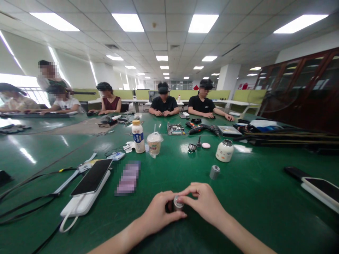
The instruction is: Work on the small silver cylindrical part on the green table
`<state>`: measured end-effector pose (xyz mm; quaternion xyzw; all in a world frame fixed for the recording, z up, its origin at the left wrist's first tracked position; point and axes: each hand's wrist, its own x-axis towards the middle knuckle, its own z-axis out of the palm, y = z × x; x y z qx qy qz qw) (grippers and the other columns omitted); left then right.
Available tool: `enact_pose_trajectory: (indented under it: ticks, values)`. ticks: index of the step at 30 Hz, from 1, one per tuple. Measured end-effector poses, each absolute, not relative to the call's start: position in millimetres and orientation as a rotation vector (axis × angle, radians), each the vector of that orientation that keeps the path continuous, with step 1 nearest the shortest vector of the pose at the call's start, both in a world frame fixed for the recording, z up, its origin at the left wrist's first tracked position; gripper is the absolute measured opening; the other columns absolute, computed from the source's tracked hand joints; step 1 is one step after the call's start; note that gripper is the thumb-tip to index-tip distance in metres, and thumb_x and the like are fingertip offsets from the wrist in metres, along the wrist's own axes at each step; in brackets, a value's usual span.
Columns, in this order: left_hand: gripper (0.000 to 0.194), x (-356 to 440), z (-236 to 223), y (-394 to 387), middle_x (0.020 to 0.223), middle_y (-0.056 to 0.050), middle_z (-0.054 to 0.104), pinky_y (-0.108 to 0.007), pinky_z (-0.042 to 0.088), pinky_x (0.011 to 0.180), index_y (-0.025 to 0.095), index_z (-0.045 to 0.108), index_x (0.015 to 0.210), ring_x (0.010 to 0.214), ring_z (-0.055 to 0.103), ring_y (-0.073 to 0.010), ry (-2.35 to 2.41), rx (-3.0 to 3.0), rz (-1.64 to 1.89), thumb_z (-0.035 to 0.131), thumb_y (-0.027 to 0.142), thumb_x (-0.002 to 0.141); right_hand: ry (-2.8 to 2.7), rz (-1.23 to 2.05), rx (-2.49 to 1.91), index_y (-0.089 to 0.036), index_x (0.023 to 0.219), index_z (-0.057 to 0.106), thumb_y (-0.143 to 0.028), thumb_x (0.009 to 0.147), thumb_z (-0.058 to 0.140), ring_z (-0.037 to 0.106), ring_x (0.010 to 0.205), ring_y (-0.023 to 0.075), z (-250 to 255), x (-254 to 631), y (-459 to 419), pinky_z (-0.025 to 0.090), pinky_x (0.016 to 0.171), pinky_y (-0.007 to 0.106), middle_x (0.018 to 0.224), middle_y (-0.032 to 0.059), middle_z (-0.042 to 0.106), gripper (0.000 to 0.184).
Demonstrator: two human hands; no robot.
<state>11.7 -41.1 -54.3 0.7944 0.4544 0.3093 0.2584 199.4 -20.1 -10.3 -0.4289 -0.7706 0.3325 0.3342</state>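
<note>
Forearms point(132, 233), bare and slanting inward, rise from the near side of the green, glossy worktop point(254, 201), whose near edge is out of view, and meet at a small silver metal cylinder point(179, 205). The left hand point(159, 209) is curved into a C, its thumb laid along the near wall and its fingers behind; its grip is clamped around the side. The right hand point(208, 201) arches over from the other side, wrist bent, palm down, its grip pinched together at the top rim by thumb and index finger.

The cylinder is smooth and shiny, its round end facing up and its long axis roughly upright; whether its base touches the worktop cannot be told behind the thumb.

Beyond the right hand, toward the far edge, stands a matching grey metal cylinder point(214, 172), upright and apart. Farther on are a squat cream bottle point(224, 151) with printed faces and a bare metal neck, a pale pink oval disc point(206, 145) lying flat, and a dark ring-shaped part point(191, 148). Toward the left edge, a black-screened phone point(92, 177) lies atop a white rounded plastic block point(76, 206).
</note>
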Motion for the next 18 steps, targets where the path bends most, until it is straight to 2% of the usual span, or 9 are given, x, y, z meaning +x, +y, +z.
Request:
enact_pose_trajectory:
  ticks: [9, 14, 16, 18]
  values:
    - [0.037, 10, -59, -42, 0.071, 0.002, 0.060, -0.023, 0.036, 0.065, 0.016, 0.068, 0.085, 0.068, 0.054, -0.0143, 1.263, 2.164, 0.829, 0.074, 0.051, 0.075, -1.956, 0.885, -1.108, -0.027, 0.081, 0.080, -0.032, 0.078, 0.073, 0.068, 0.075, 0.0193, -13, 196, -20, 0.053, 0.067, 0.027, 0.077, 0.0026, 0.074, 0.009]
    - [0.036, 10, -57, -41, 0.073, 0.002, 0.062, -0.023, 0.037, 0.067, 0.018, 0.071, 0.090, 0.070, 0.055, -0.0145, 1.231, 2.162, 0.834, 0.073, 0.051, 0.076, -1.942, 0.988, -1.083, -0.024, 0.081, 0.080, -0.033, 0.078, 0.072, 0.067, 0.073, 0.0198, -20, 193, -19, 0.050, 0.065, 0.027, 0.078, 0.0033, 0.076, 0.012]
    - [0.036, 10, -56, -42, 0.074, 0.002, 0.063, -0.023, 0.037, 0.067, 0.019, 0.071, 0.095, 0.070, 0.055, -0.0145, 1.227, 2.161, 0.828, 0.073, 0.050, 0.077, -1.971, 0.980, -1.089, -0.023, 0.078, 0.079, -0.036, 0.078, 0.072, 0.063, 0.064, 0.0170, -23, 194, -18, 0.047, 0.060, 0.025, 0.071, 0.0016, 0.074, 0.015]
    - [0.038, 10, -54, -43, 0.073, 0.002, 0.063, -0.024, 0.037, 0.066, 0.019, 0.072, 0.098, 0.069, 0.055, -0.0146, 1.249, 2.160, 0.818, 0.074, 0.051, 0.076, -1.985, 0.874, -1.137, -0.019, 0.066, 0.075, -0.042, 0.078, 0.071, 0.053, 0.051, 0.0126, -22, 196, -16, 0.039, 0.051, 0.022, 0.054, -0.0015, 0.064, 0.026]
